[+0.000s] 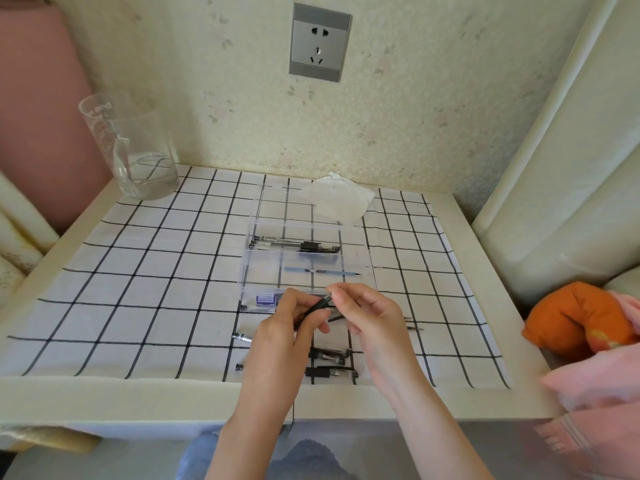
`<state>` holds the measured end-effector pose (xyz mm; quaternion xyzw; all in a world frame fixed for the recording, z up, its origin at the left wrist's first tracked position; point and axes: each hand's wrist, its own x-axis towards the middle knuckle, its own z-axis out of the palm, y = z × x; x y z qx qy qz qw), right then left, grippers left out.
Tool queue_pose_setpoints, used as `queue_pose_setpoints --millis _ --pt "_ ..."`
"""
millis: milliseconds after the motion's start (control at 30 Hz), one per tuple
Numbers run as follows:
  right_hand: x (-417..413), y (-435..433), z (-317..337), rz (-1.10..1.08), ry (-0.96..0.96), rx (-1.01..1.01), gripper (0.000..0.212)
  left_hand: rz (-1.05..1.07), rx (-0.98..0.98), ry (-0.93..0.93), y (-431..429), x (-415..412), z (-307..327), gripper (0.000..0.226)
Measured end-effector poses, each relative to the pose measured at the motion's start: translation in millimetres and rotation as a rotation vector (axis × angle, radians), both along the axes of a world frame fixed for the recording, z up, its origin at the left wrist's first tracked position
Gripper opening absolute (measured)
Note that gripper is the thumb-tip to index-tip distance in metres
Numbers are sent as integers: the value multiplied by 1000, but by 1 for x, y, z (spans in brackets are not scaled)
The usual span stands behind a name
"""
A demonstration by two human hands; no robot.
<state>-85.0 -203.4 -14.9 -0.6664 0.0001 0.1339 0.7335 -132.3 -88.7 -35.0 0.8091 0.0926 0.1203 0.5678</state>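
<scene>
My left hand (289, 323) grips a black pen (317, 306) by its barrel, tilted up to the right. My right hand (367, 313) pinches the pen's upper end with thumb and fingers. Both hands hover over the near edge of a clear plastic organiser box (356, 258). Its far compartment holds a few black pens (294, 244), its middle one a thin blue refill (322, 270), its near one a purple-labelled item (267, 299). Loose pens (330, 371) and pen parts (242, 337) lie on the cloth below my hands.
A white cloth with black grid lines (138, 289) covers the small white table. A glass jug with water (138, 157) stands at the back left. A crumpled tissue (341, 199) lies behind the box. An orange cushion (571, 317) sits at the right edge.
</scene>
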Motion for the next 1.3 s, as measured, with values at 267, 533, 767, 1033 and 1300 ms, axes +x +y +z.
queue_pose_setpoints --millis 267,533,767,1033,1300 --pt "4 2 2 48 97 51 21 -1 2 4 0 1 -1 4" --pt "5 0 -2 29 110 26 28 11 -3 9 0 2 -2 6" --pt "6 -4 -3 22 118 58 34 8 15 -1 0 2 -1 7" --pt "5 -2 -4 39 131 87 33 10 3 1 0 3 -2 7" --pt "4 -1 -6 63 110 90 32 15 -15 -5 0 3 -2 8"
